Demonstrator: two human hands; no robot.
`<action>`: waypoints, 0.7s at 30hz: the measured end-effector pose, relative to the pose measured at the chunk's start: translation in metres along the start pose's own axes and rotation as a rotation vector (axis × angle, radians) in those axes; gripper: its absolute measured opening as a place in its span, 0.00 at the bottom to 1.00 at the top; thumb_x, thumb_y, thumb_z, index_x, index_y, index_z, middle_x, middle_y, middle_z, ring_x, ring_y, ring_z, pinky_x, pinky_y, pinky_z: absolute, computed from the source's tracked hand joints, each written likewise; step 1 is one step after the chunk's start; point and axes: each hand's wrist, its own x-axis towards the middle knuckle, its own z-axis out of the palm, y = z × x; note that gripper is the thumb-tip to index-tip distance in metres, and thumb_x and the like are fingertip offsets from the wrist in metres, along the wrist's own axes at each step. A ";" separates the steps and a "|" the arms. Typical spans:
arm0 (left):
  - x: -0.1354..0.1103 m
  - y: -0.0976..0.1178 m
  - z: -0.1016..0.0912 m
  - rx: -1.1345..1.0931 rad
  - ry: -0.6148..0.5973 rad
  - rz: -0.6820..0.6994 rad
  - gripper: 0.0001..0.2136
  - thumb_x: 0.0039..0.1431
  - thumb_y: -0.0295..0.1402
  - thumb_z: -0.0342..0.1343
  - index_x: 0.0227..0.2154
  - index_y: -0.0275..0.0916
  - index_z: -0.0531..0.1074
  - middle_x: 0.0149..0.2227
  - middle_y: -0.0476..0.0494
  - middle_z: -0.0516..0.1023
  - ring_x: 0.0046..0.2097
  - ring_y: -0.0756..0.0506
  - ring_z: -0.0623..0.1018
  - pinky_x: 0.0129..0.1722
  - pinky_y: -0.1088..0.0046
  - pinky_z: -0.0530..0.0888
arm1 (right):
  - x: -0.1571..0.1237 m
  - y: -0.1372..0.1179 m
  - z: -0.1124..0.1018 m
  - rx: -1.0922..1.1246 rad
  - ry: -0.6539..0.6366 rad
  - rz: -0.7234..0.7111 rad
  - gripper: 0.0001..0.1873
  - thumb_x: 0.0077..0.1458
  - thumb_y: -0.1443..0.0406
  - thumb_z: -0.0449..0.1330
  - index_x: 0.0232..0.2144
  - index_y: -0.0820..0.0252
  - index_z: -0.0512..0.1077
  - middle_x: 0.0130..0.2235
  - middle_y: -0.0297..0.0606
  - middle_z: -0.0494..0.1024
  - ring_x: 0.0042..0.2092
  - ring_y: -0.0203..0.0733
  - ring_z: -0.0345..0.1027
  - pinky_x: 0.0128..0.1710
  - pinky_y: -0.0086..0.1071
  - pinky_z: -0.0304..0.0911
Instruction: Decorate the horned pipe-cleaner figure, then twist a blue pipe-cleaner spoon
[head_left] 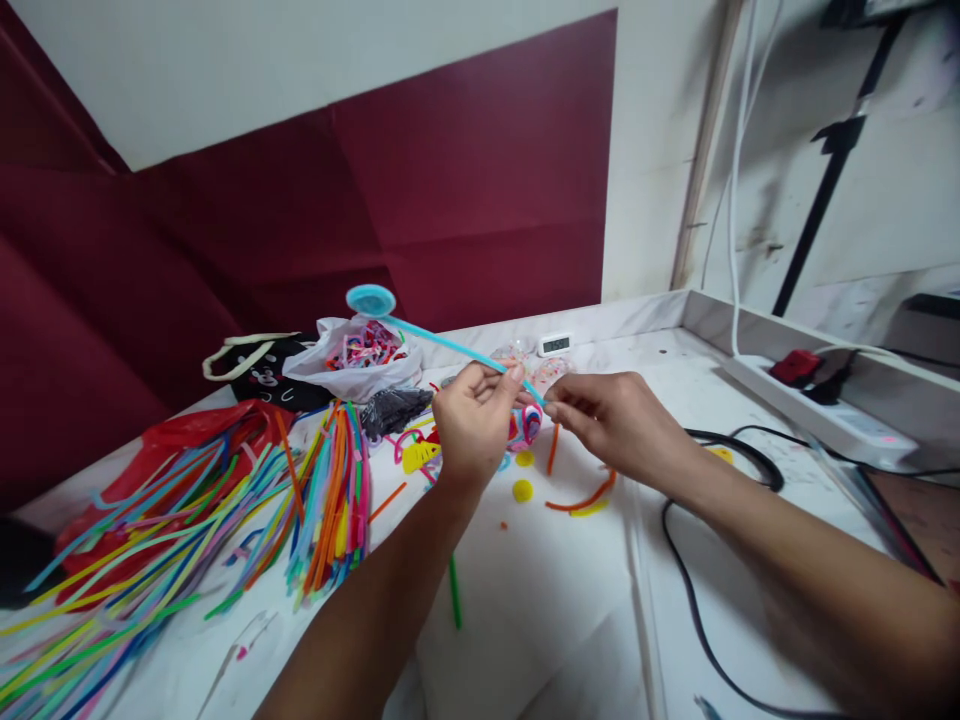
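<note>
A light blue pipe cleaner [450, 344] is stretched between my hands above the table, its far end wound into a flat round coil at the upper left. My left hand [480, 415] pinches it partway along, thumb on top. The thumb and fingertips of my right hand [607, 415] close on its near end. Just behind and below my hands lies a striped, multicoloured piece [525, 428], partly hidden. Yellow discs [523, 490] and a curved orange pipe cleaner [585, 497] rest on the table under them.
Bundles of coloured pipe cleaners [330, 510] spread across the left side. A white bag of scraps [352, 375] and a black bag [262, 385] stand behind. A small digital clock [555, 345] is at the back. A power strip [825, 410] and black cable [690, 600] lie right.
</note>
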 end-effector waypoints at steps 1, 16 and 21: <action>0.002 0.001 -0.001 -0.043 0.012 -0.008 0.08 0.53 0.34 0.63 0.30 0.34 0.75 0.23 0.48 0.79 0.24 0.50 0.79 0.28 0.77 0.76 | 0.000 0.001 0.005 0.153 0.061 0.045 0.07 0.57 0.64 0.58 0.31 0.59 0.75 0.27 0.34 0.78 0.30 0.38 0.71 0.31 0.31 0.61; 0.001 -0.004 0.002 -0.247 0.045 -0.057 0.09 0.53 0.34 0.64 0.29 0.34 0.73 0.24 0.47 0.79 0.26 0.49 0.80 0.28 0.78 0.77 | 0.004 -0.013 0.023 1.002 0.311 0.361 0.17 0.42 0.57 0.71 0.31 0.63 0.77 0.27 0.37 0.80 0.26 0.35 0.71 0.30 0.31 0.69; 0.000 0.000 0.003 -0.174 0.040 0.005 0.07 0.54 0.33 0.63 0.31 0.34 0.74 0.23 0.47 0.79 0.25 0.49 0.80 0.27 0.78 0.77 | 0.001 -0.001 0.022 0.686 0.304 0.189 0.09 0.53 0.60 0.64 0.30 0.60 0.76 0.27 0.33 0.78 0.28 0.35 0.70 0.30 0.30 0.65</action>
